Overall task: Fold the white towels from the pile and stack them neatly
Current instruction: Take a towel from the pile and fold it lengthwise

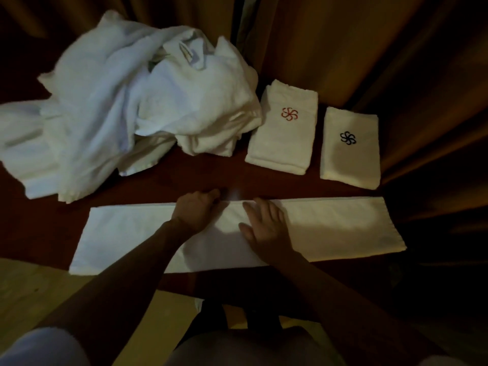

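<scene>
White terry heap, the unfolded pile (126, 101), fills the far left. Nearer, the long folded towel strip (330, 228) runs left to right. Both hands sit mid-strip: right hand (266, 228) flat and spread, left hand (196, 210) apparently pressing its far edge.

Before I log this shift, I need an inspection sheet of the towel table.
Surface: dark red table, dimly lit.
Job's things: long strip towel lies flat at the near edge; pile unfolded at far left; red-logo towel and black-logo towel folded, side by side, not stacked.
Clutter: nothing seen.
Grippers: left hand and right hand rest on the strip's middle.
Cables: nothing seen.
Surroundings: brown curtain behind.
</scene>
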`<state>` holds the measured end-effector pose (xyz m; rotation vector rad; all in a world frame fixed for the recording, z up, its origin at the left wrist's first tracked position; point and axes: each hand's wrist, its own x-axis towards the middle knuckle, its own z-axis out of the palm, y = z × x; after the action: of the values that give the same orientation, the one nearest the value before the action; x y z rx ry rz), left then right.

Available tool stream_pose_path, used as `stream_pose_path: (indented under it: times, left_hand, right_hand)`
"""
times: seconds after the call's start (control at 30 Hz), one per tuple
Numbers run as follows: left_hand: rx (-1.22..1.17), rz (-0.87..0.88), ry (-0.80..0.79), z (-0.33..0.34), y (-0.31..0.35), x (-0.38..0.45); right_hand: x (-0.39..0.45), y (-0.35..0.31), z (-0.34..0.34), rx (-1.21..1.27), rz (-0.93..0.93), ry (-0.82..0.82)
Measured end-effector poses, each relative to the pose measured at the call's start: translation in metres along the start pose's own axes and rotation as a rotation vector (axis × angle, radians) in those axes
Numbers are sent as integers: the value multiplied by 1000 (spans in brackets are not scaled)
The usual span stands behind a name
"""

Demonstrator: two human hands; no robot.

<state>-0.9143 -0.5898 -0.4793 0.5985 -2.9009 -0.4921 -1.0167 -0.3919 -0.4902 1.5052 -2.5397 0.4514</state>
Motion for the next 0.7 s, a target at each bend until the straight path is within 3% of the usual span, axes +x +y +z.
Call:
stream_pose_path:
  times: [0.17, 0.37, 0.53, 0.7]
  left_hand:
    - [13, 56, -4, -5, -28, -16]
    - [33, -67, 40, -13, -43, -20]
    - [54, -129, 142, -25, -67, -42]
    - [151, -215, 148, -24, -80, -48]
  right_hand:
    - [-7, 1, 3, -43, 51, 5]
    - [5, 4, -2, -120, 78, -164]
    - [-1, 0, 0, -224, 84, -170]
    - [22, -58, 6, -174, 46, -119]
